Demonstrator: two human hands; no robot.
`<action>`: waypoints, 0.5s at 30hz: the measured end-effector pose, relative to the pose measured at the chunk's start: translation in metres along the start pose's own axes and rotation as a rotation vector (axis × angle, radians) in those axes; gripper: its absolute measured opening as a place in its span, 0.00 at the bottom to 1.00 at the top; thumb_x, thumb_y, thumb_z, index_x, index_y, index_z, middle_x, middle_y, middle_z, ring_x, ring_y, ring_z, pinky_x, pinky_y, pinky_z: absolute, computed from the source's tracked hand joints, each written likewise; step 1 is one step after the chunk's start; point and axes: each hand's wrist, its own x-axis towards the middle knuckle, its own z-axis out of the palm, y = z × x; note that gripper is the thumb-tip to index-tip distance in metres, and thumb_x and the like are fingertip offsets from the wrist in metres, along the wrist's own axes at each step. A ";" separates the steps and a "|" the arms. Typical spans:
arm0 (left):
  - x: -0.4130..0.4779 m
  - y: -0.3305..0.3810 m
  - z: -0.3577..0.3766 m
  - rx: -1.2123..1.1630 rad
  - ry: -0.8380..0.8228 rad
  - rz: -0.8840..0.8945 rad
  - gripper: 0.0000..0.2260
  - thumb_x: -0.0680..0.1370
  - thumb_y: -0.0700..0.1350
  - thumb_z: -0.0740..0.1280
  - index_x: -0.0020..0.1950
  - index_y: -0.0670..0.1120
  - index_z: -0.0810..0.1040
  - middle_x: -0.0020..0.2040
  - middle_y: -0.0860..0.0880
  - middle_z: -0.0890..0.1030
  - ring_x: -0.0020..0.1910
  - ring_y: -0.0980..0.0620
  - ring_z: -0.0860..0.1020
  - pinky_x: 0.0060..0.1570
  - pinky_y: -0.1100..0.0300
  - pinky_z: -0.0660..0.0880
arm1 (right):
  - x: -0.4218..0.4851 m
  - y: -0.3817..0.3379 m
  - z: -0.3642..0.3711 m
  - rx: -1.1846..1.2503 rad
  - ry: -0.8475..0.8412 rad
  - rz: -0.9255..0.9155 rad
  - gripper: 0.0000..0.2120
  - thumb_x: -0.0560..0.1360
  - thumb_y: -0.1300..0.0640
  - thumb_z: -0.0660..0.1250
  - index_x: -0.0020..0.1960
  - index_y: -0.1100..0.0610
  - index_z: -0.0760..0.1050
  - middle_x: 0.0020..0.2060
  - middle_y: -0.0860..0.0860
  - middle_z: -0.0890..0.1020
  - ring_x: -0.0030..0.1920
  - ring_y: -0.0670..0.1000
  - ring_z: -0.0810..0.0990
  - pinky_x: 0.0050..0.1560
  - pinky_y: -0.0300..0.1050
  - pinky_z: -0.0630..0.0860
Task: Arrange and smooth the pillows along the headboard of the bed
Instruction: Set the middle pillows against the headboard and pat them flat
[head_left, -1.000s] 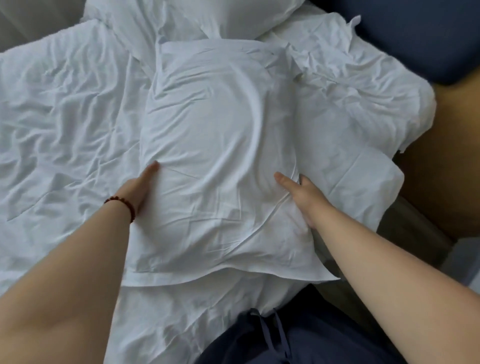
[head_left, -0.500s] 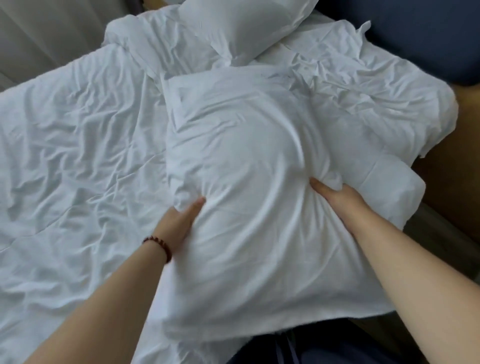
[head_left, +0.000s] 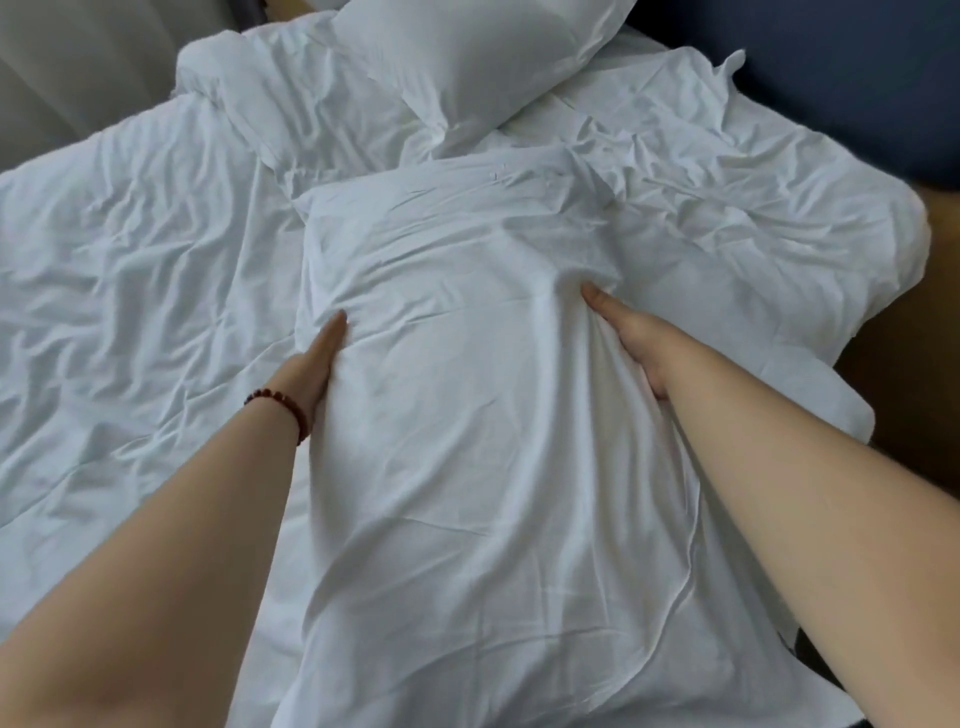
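Your left hand (head_left: 311, 371) and right hand (head_left: 631, 343) clamp the big white pillow (head_left: 467, 441) from either side, as half a second ago — but now both sit farther up its flanks, and the pillow reaches more toward you. Your fingers press flat into the fabric, thumbs on top; the rest are hidden. Beyond your fingertips lies a second pillow (head_left: 467, 57) on the rumpled bed sheet (head_left: 130, 270), beside the dark blue headboard (head_left: 841, 67).
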 end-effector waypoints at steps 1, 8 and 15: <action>0.007 0.004 0.002 0.023 0.010 0.002 0.44 0.60 0.77 0.68 0.70 0.54 0.73 0.63 0.56 0.77 0.60 0.54 0.76 0.62 0.58 0.69 | 0.006 -0.003 0.000 0.019 -0.026 -0.013 0.43 0.54 0.28 0.77 0.64 0.48 0.78 0.54 0.51 0.85 0.53 0.53 0.84 0.61 0.53 0.77; 0.030 -0.010 0.018 0.015 0.076 -0.020 0.46 0.63 0.77 0.66 0.70 0.47 0.74 0.63 0.48 0.79 0.62 0.47 0.77 0.59 0.54 0.72 | 0.033 0.012 0.007 0.045 0.089 -0.103 0.36 0.59 0.37 0.80 0.62 0.51 0.79 0.53 0.48 0.85 0.52 0.49 0.84 0.55 0.43 0.78; 0.000 0.007 0.034 -0.096 0.216 0.101 0.20 0.78 0.59 0.67 0.63 0.47 0.77 0.46 0.59 0.77 0.42 0.59 0.77 0.31 0.75 0.68 | 0.012 0.013 -0.005 0.030 0.222 -0.212 0.31 0.68 0.42 0.76 0.68 0.52 0.74 0.57 0.46 0.81 0.55 0.48 0.80 0.54 0.41 0.73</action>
